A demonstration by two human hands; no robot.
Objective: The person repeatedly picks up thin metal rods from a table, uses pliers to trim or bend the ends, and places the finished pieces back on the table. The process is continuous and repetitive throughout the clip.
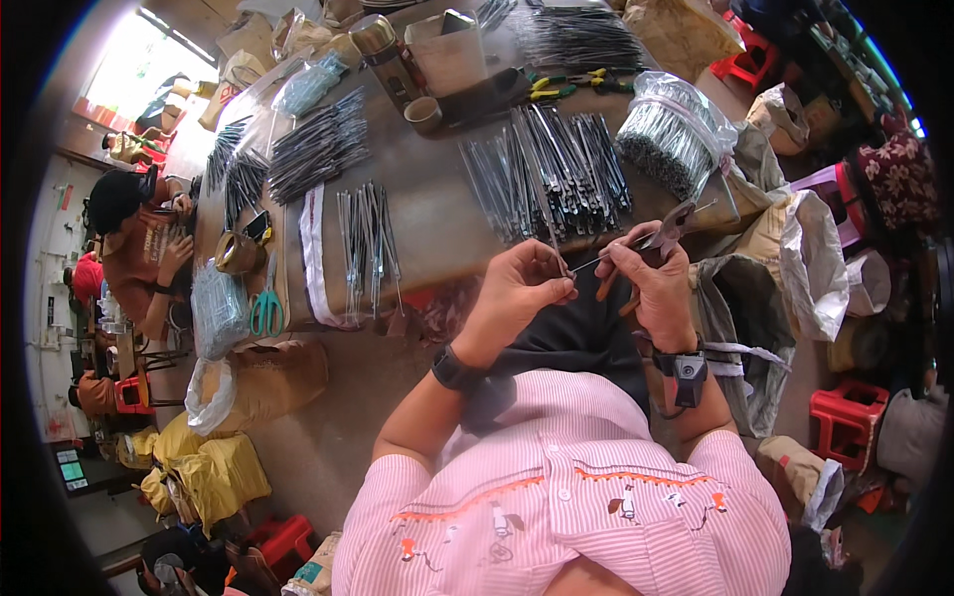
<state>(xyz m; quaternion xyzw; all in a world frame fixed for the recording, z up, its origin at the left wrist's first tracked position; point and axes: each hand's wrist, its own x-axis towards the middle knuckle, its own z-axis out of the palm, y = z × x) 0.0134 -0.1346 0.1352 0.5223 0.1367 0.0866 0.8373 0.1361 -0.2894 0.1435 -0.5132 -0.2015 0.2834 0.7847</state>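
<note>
My left hand (522, 290) pinches a thin metal strip (554, 230) between thumb and fingertips; the strip slants up toward the table. In my right hand (653, 286) lies a pair of pliers (677, 221), its jaws pointing up and away and its orange-brown handles showing below the palm. A short dark rod (586, 264) spans the gap between my two hands; which fingers bear it I cannot tell. Just beyond my hands, on the table's near side, lies a broad pile of metal strips (571, 164). A smaller group of strips (368, 238) lies to the left.
A plastic-wrapped bundle of wires (671, 139) stands right of the pile. Behind are yellow-handled pliers (552, 87), a cup (423, 114) and a flask (383, 55). Teal scissors (267, 308) lie at left. Across the left side sits a co-worker (139, 243). Open sacks (745, 318) stand right.
</note>
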